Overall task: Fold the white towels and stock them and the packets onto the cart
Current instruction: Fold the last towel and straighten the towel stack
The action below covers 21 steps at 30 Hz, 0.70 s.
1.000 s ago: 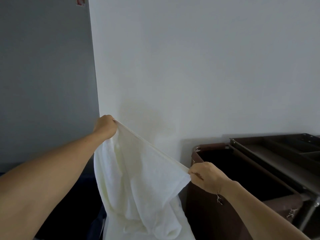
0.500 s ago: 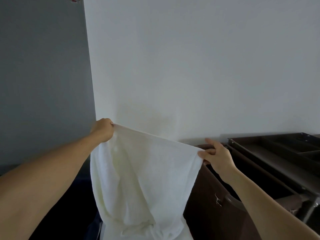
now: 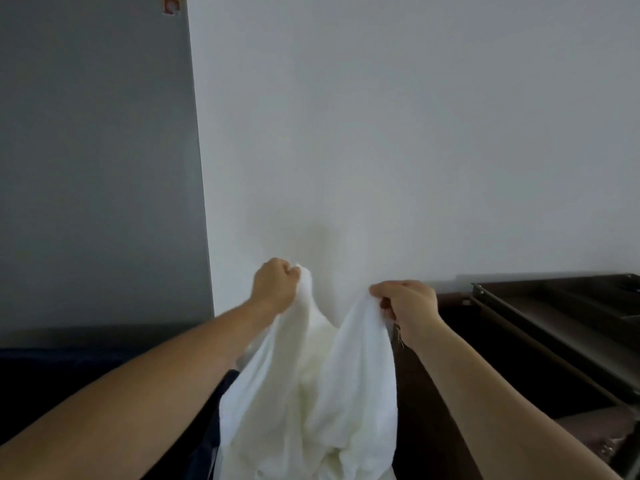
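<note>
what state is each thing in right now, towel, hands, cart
towel, unfolded, held up in the air, sagging in the middle
left hand, gripping one top end of the towel
right hand, gripping the other top end
cart, standing by the wall on the right, untouched

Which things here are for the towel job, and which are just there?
For the job: white towel, left hand and right hand gripping it, brown cart.
Just there: white wall, grey panel, red sticker.
</note>
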Motion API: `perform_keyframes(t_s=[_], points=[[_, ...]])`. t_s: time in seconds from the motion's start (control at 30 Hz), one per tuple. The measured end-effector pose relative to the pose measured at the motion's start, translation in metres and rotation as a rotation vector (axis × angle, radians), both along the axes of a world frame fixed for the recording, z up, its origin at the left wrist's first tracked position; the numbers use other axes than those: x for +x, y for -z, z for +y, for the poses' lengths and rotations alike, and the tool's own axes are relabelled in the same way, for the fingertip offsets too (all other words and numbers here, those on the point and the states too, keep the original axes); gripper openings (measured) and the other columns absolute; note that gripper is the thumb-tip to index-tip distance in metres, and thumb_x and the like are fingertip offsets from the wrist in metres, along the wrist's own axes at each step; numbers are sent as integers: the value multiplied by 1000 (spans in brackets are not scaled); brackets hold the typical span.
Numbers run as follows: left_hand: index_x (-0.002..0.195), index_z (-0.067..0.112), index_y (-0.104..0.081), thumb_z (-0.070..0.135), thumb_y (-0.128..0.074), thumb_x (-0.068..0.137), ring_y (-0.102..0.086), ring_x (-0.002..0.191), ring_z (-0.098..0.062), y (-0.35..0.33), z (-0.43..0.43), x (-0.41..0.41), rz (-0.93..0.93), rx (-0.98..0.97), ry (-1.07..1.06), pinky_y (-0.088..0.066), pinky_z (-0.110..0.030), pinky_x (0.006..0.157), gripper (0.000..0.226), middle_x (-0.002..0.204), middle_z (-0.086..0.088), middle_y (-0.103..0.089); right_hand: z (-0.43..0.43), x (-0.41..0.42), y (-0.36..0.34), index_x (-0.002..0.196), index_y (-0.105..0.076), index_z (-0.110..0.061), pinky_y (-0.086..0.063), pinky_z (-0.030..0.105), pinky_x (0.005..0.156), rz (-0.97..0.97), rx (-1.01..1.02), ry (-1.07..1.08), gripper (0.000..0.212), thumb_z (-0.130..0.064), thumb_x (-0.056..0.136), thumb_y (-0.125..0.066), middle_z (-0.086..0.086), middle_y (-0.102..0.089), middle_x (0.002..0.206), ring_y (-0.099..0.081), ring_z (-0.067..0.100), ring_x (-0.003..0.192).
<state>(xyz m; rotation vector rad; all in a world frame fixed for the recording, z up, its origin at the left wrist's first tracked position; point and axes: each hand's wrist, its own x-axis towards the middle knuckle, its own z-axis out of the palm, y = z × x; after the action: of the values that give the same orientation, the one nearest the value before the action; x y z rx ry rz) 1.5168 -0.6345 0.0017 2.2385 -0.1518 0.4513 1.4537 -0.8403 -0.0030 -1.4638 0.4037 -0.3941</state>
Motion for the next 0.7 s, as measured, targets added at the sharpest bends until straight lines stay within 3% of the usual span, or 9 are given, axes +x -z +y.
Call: perform_keyframes(t_s=[0.1, 0.17, 0.23, 0.33, 0.47, 0.57, 0.63, 0.7], points=[[62, -6, -57, 23, -55, 97, -61, 77, -41, 12, -27, -18, 53, -71, 73, -36, -34, 62, 45, 76, -29, -64, 31, 4, -4, 70, -72, -10, -50, 25, 58, -39, -180, 23, 10, -5, 72, -80, 3, -69, 66, -62, 17, 58], [51, 7, -51, 22, -56, 95, -52, 56, -30, 16, -35, -24, 67, -92, 88, -36, -33, 56, 47, 53, -12, -52, 44, 3, -2, 81, -74, -12, -50, 23, 61, -40, -280, 16, 9, -10, 75, -79, 0, -72, 79, -66, 15, 72], [49, 17, -40, 22, -56, 94, -40, 49, -16, 20, -39, -27, 69, -148, 84, -30, -28, 49, 48, 48, 5, -39, 52, 2, 1, 84, -72, -15, -49, 22, 61, -39, -323, 6, 9, -14, 77, -78, -2, -72, 83, -66, 13, 75], [64, 14, -48, 25, -56, 94, -48, 60, -13, 26, -42, -30, 52, -241, 85, -33, -26, 54, 33, 60, 9, -49, 58, 0, 3, 79, -68, -22, -55, 26, 70, -37, -321, 4, 12, -19, 79, -79, -4, -71, 84, -67, 12, 78], [93, 12, -60, 26, -52, 97, -58, 83, -11, 32, -47, -37, 20, -275, 58, -40, -21, 65, 16, 88, 7, -63, 61, -1, 3, 82, -70, -21, -51, 21, 64, -38, -319, 5, 6, -17, 83, -74, -7, -70, 83, -65, 9, 77], [96, 13, -58, 24, -48, 98, -57, 81, -10, 33, -52, -43, 1, -271, 46, -41, -20, 64, 15, 88, 8, -61, 66, -1, 4, 76, -72, -6, -54, 37, 65, -43, -383, -3, 12, -13, 84, -66, 9, -69, 72, -56, 11, 67], [97, 15, -56, 23, -46, 99, -59, 82, -12, 33, -54, -44, 10, -296, 33, -46, -25, 68, 13, 87, 7, -62, 72, -2, 7, 69, -69, -4, -51, 36, 60, -60, -439, -18, 20, -11, 85, -60, 11, -64, 63, -51, 20, 59], [96, 16, -53, 23, -45, 99, -62, 82, -15, 32, -55, -45, 7, -308, 42, -50, -30, 72, 11, 86, 7, -63, 76, -4, 9, 67, -67, -5, -53, 34, 64, -70, -355, -21, 23, -10, 87, -57, 13, -67, 68, -56, 25, 62]])
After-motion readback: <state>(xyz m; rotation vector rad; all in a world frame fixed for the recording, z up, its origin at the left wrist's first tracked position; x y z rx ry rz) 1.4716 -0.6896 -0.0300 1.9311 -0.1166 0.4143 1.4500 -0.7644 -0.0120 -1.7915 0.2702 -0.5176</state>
